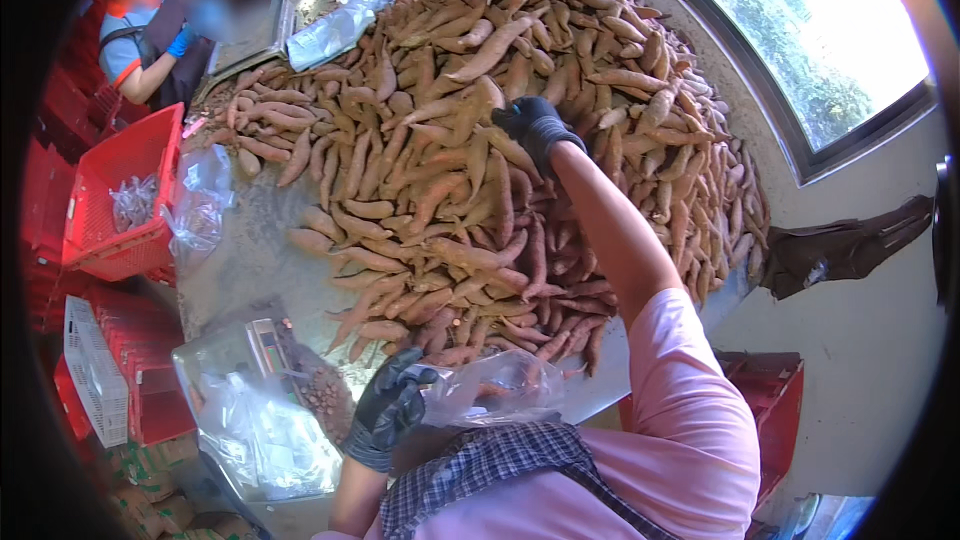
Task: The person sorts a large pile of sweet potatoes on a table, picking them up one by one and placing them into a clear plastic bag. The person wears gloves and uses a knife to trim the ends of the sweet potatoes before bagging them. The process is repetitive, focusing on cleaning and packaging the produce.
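A large heap of sweet potatoes [442, 195] covers much of the metal table [247, 232] before me. My right hand [536, 131], in a dark glove, reaches far into the middle of the heap. Its fingers are curled against the sweet potatoes there; whether one is in its grasp is hidden. Close to my body, my left hand [390, 401], also gloved, pinches the left edge of a clear plastic bag [495, 394]. The bag lies at the near edge of the heap, with something reddish-brown showing inside or through it.
Left of me stand a weighing scale [262, 345] and a pile of clear bags [262, 427]. A red plastic crate [124, 195] holds a bagged item. Another scale [251, 37] is at the far left, near two people. A window [817, 37] borders the right.
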A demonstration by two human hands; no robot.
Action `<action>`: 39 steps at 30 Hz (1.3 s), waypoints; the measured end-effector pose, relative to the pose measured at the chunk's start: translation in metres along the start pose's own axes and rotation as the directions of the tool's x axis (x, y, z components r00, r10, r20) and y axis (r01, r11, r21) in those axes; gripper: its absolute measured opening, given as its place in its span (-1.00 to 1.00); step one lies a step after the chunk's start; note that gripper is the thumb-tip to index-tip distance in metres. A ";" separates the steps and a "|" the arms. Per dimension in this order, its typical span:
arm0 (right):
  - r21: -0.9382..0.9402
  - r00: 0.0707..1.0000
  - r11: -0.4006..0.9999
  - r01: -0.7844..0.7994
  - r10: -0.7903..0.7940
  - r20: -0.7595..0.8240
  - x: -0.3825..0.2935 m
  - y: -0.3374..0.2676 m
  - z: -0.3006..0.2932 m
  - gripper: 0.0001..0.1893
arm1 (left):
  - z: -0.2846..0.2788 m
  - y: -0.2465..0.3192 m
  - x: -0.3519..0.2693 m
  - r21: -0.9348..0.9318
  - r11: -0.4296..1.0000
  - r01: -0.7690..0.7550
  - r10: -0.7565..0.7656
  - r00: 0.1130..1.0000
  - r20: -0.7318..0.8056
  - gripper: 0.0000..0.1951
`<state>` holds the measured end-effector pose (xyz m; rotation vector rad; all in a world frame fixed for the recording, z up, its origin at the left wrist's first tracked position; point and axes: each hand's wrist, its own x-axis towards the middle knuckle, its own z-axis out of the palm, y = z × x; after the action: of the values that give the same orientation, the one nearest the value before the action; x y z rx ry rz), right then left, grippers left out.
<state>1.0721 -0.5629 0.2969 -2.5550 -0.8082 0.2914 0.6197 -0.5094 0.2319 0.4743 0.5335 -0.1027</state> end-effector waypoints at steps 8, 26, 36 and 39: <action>0.892 0.897 0.449 -0.040 -0.376 0.230 -0.127 0.002 0.048 -0.71 | 0.018 0.012 -0.008 -0.042 0.993 -0.114 0.118 0.987 0.113 -0.53; 0.817 0.790 0.363 -0.448 -0.267 0.552 -0.270 -0.044 0.071 -0.66 | 0.032 -0.014 0.008 0.022 0.960 -0.279 0.278 0.958 0.066 -0.60; 0.758 0.848 0.380 0.530 -0.235 -0.475 -0.307 -0.085 -0.078 -0.80 | 0.024 -0.046 0.002 0.310 0.889 -0.337 0.326 0.941 0.086 -0.57; 0.204 0.782 0.767 0.609 -0.537 -0.316 -0.302 -0.072 -0.025 -0.62 | 0.061 -0.039 -0.010 0.399 0.835 -0.380 0.354 0.925 0.140 -0.57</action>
<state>0.8009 -0.6965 0.3728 -1.8911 -1.2937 -0.0938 0.6308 -0.5725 0.2669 0.9879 0.3484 0.1433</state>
